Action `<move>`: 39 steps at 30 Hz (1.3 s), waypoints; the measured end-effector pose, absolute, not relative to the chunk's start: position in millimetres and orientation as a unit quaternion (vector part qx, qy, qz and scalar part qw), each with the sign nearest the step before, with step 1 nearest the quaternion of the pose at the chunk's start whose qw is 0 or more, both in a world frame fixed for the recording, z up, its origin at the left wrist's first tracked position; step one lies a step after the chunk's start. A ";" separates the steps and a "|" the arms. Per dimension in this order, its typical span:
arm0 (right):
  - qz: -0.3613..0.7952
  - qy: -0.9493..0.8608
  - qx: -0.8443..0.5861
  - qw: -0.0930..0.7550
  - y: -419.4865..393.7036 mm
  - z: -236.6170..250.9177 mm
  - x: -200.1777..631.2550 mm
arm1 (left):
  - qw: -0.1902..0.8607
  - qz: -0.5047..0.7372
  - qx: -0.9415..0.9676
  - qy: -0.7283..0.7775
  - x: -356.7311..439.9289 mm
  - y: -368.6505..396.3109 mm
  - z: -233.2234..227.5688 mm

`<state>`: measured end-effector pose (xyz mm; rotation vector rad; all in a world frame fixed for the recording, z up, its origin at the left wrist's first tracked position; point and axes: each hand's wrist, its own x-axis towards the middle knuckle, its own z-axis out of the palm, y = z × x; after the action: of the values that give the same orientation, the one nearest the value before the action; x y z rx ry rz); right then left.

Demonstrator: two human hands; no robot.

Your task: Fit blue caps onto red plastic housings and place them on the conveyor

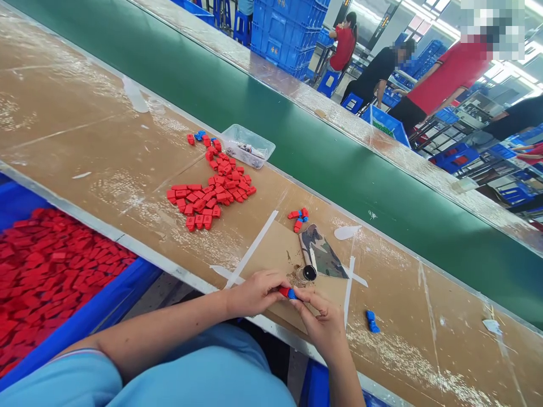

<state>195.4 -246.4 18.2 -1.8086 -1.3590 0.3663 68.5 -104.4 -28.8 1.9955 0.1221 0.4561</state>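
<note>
Workbench (85,130) of taped brown board runs along a green conveyor belt (263,107), with other people busy at blue crates (288,28) beyond it; a blue bin of red pieces (46,271) sits at the near left edge, seemingly as stock within easy reach; a loose heap of red caps (212,189) is spread mid-bench beside a clear plastic tray (248,145), and a camouflage-patterned cloth (322,254) lies near a small dark-topped bottle (308,273); a few red and blue bits (299,217) and a pair of blue clips (372,321) lie apart, probably set aside by kind; left hand (254,294) and right hand (324,325) meet at the bench's near edge, fingertips of both pinching one small red-and-blue part (287,293), held low over the board, likely for steadiness; its long axis lies roughly left to right, red end toward the left hand, blue end toward the right.
</note>
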 end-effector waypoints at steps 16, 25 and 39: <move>0.140 -0.455 -0.715 0.512 -257.8 -2.6 191.3 | 0.549 0.187 0.814 0.045 69.2 -104.7 -26.6; 0.041 -0.427 -0.731 0.531 -256.8 -10.7 169.9 | 0.568 0.197 0.798 0.048 68.8 -103.2 -26.2; 0.145 -0.304 -0.731 0.593 -258.1 -19.2 166.5 | 0.603 0.190 0.771 0.075 69.7 -103.7 -28.1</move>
<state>166.5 -258.1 -19.2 -1.6995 -0.7072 0.3360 69.7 -103.7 -28.1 1.7848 0.1731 0.4405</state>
